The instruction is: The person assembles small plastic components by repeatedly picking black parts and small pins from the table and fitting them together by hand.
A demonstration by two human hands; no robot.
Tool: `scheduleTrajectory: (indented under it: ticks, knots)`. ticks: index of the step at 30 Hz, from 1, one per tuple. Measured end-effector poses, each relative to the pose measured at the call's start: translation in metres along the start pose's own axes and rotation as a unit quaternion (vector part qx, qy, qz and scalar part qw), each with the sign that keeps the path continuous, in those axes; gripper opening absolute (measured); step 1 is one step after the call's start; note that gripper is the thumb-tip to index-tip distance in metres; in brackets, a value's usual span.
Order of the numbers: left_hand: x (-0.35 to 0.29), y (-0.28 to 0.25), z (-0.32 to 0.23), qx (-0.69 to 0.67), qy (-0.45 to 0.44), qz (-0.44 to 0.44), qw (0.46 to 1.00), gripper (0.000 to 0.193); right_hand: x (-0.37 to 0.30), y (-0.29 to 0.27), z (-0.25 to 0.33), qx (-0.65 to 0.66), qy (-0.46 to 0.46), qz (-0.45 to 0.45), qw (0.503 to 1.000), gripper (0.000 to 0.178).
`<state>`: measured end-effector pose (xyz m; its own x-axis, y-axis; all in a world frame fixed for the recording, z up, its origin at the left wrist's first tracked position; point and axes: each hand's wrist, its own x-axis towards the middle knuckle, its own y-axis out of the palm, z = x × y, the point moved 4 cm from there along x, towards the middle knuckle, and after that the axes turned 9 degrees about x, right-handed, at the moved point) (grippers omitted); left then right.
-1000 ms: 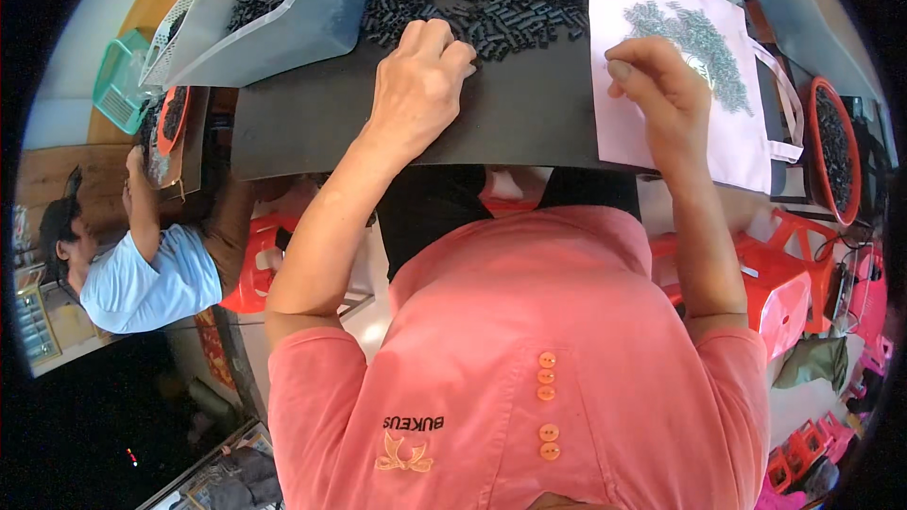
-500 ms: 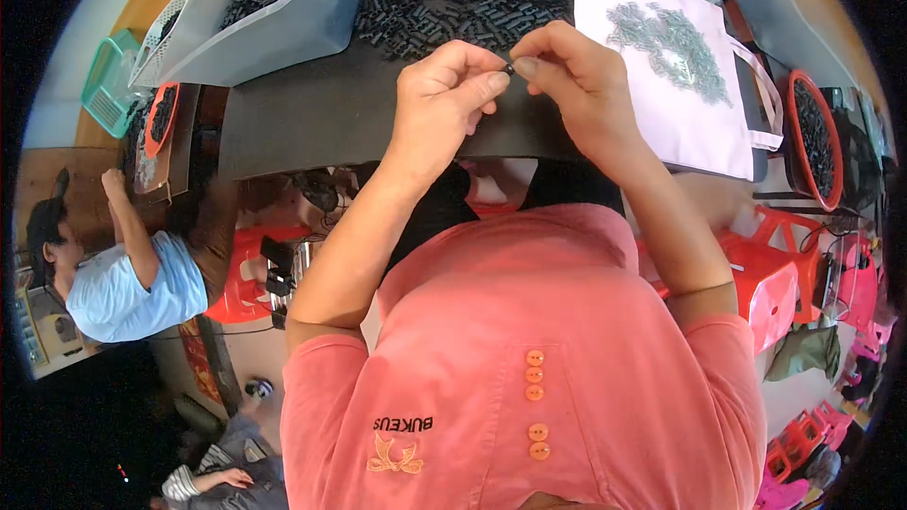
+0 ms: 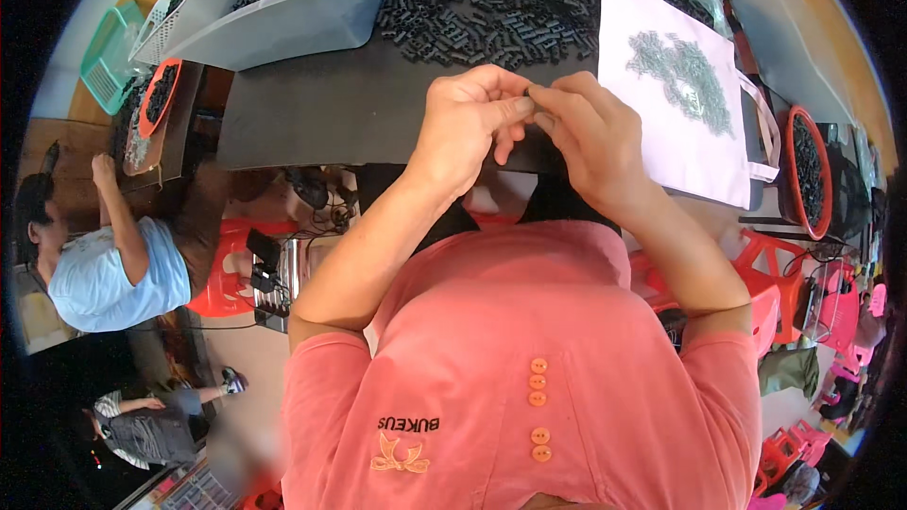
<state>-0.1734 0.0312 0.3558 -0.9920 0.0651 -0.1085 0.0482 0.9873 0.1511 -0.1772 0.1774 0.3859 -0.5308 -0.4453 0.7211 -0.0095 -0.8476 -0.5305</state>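
Observation:
Above the near edge of the dark table [image 3: 293,113], my two hands meet fingertip to fingertip. My left hand [image 3: 463,123] pinches a small black piece [image 3: 529,92] between thumb and forefinger. From the other side, my right hand [image 3: 595,132] closes its thumb and fingers on the same piece, covering most of it. Just beyond my hands spreads a heap of short black tube-like pieces [image 3: 491,19]. Beside my right hand lies a pale cloth bag [image 3: 628,104] with many tiny clear, shiny pieces [image 3: 685,80] scattered on it.
A grey plastic bin [image 3: 274,42] of black pieces stands at the far left, beside a green basket [image 3: 106,61]. A red basin [image 3: 820,217] of black pieces sits at right. A person in light blue [image 3: 123,269] works at left; another person [image 3: 151,430] is lower left.
The view has shifted a little. My hands sit slightly nearer to me, and my right fingers now cover more of the piece. The person at lower left has come further into view.

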Motion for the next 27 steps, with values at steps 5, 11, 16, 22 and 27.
scheduleTrajectory:
  ticks: [5, 11, 16, 22, 27]
  knots:
    - [0.0, -0.008, 0.006, 0.006, 0.015, -0.002, 1.0, 0.012, 0.016, 0.001, -0.01, 0.047, 0.054, 0.061, 0.996, 0.017]
    - [0.0, -0.016, 0.008, -0.009, 0.019, -0.002, 1.0, 0.013, 0.028, 0.005, -0.02, 0.144, 0.126, 0.112, 0.975, 0.012]
    - [0.002, -0.018, 0.008, -0.015, 0.02, -0.005, 1.0, 0.013, 0.033, 0.008, -0.021, 0.129, 0.122, 0.12, 0.977, 0.01]
    - [0.001, -0.02, 0.009, -0.028, 0.015, -0.01, 0.999, 0.012, 0.033, 0.009, -0.022, 0.146, 0.151, 0.129, 0.969, 0.011]
    - [0.001, -0.023, 0.009, -0.089, -0.003, -0.005, 0.996, 0.01, 0.035, 0.009, -0.017, 0.152, 0.116, 0.14, 0.972, 0.012]
